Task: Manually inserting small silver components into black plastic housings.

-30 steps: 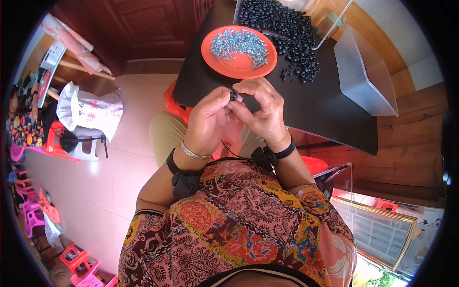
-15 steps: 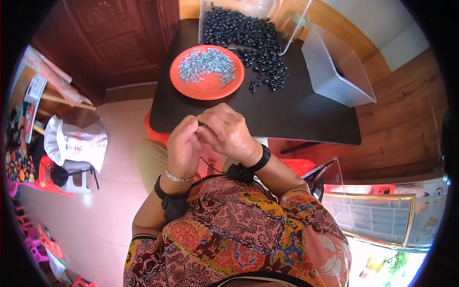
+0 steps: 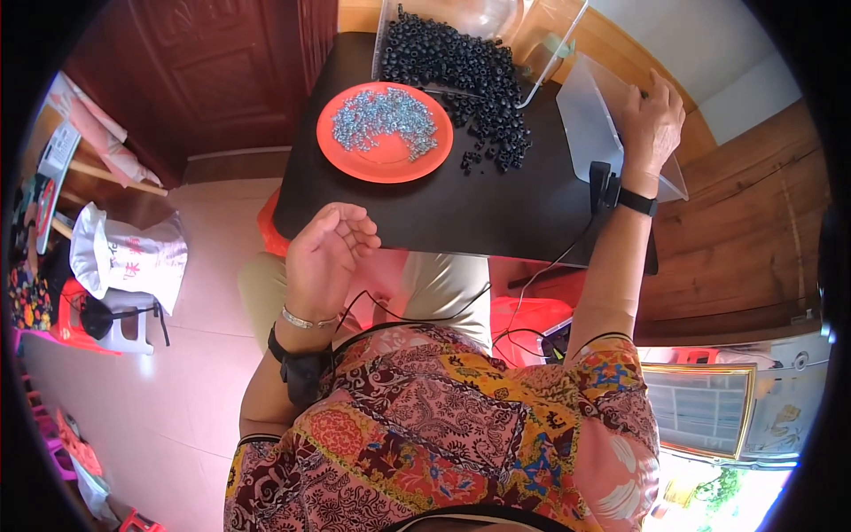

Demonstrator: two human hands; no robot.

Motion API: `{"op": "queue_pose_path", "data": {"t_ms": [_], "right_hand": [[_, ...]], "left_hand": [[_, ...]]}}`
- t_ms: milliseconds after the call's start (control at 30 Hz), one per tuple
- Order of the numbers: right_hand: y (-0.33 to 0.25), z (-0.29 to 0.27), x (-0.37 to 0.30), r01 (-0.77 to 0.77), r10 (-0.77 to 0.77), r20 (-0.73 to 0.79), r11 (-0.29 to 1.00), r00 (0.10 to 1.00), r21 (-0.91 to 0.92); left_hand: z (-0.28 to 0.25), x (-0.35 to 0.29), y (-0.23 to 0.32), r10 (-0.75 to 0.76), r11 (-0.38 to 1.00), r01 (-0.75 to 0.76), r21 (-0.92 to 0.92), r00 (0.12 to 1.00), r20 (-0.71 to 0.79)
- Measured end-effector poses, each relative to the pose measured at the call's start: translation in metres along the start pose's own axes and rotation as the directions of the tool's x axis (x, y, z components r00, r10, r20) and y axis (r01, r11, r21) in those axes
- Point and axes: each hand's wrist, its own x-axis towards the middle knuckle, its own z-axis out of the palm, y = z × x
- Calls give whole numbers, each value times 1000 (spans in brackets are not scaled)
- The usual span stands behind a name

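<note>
My left hand hovers at the near left edge of the dark table, palm partly showing, fingers loosely curled and apart from the thumb. I see nothing in it. Over the translucent white bin at the right, my right hand is stretched out, its fingers apart and no object visible in them. The bin's inside is partly hidden by this hand. On an orange-red plate lie many small silvery metal pieces. A heap of small black ring-like parts spills from a clear container lying behind the plate.
A wooden panel borders the table's right side, and a dark red door stands at the far left. A white sack is at the left. Thin black cables hang in front of my lap.
My hands were together in front of the plate and have parted. The right hand has swung right and away to the bin; the left has stayed close to its place, its fingers loosened.
</note>
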Motion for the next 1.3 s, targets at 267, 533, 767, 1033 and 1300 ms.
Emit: {"op": "queue_pose_path", "data": {"t_ms": [267,533,767,1033,1300], "right_hand": [[-75,30,-51,-249,-234,624,770,746,588],[-123,69,-89,86,-505,770,853,390,515],[-119,43,-84,-197,-460,665,716,589,670],[-156,-64,-85,-726,-607,599,52,522,685],[-183,-92,-95,-470,-610,395,42,687,882]], "left_hand": [[-2,0,-9,-55,998,55,-11,998,2],[1,-2,-12,-67,998,67,7,997,37],[4,-2,-14,-82,997,82,11,997,8],[18,11,-17,-77,988,73,139,997,27],[21,10,-22,-92,991,84,106,993,69]]}}
